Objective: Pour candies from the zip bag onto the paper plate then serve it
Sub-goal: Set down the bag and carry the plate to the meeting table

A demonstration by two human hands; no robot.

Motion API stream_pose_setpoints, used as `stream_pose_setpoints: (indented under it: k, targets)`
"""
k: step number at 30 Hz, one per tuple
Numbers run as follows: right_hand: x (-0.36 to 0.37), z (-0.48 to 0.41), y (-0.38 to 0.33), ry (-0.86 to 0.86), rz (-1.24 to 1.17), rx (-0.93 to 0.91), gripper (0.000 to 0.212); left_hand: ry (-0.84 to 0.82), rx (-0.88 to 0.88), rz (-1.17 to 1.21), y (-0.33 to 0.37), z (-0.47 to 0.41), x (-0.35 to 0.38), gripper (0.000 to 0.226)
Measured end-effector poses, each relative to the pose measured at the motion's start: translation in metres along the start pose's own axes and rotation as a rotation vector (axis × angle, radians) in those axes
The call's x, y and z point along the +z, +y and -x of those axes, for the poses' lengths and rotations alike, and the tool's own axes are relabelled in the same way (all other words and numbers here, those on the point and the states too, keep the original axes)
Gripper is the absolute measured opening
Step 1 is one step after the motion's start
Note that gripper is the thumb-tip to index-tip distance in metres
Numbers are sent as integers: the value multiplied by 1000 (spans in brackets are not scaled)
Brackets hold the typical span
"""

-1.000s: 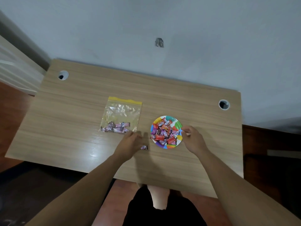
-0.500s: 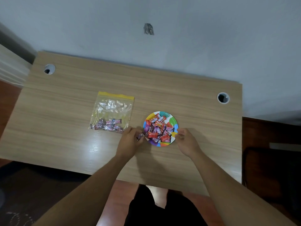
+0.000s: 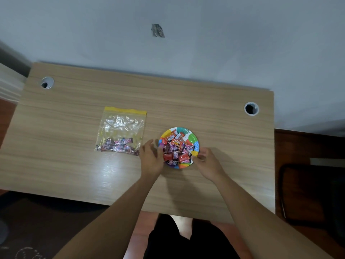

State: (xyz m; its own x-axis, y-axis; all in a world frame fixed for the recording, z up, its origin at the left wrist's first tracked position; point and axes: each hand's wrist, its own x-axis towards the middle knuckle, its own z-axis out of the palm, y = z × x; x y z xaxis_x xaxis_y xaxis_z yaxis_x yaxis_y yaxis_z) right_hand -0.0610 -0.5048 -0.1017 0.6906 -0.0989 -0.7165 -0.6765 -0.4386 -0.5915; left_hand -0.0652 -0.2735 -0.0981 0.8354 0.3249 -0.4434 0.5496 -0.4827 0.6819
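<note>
My left hand (image 3: 152,158) curls loosely open at the paper plate (image 3: 192,138)'s left rim; my right hand (image 3: 206,161) pinches the right rim. The candies (image 3: 176,148) are heaped, so I should lift level and slowly.

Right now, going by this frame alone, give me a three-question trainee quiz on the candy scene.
1. True or false: the zip bag is completely empty.
2. Which hand touches the paper plate at its right rim? A) left hand B) right hand C) neither
3. Fill in: the bag lies flat on the desk to the ___ of the plate.

Key:
1. False; some wrapped candies remain at its near end.
2. B; its fingers pinch the right rim, while the left hand sits at the plate's left edge.
3. Left, apart from the plate.
</note>
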Motion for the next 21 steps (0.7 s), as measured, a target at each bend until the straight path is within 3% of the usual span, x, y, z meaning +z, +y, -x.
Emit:
stream_pose_setpoints:
  k: [3, 7, 10, 16, 21]
  targets:
    - [2, 2, 0, -3, -9, 8, 39, -80, -46, 39, -5, 5, -6, 53]
    - [7, -4, 3, 10, -23, 25, 37, -254, 49, 60, -23, 12, -2, 98]
    - [10, -7, 6, 14, -50, 47, 38, -226, 72, 67, -27, 12, 11, 117]
    - [10, -23, 17, 33, -30, 28, 48, -142, 38, 81, -18, 10, 24, 107]
    - [9, -26, 15, 87, -12, 28, 16, -13, -80, 253, -12, 10, 23, 42]
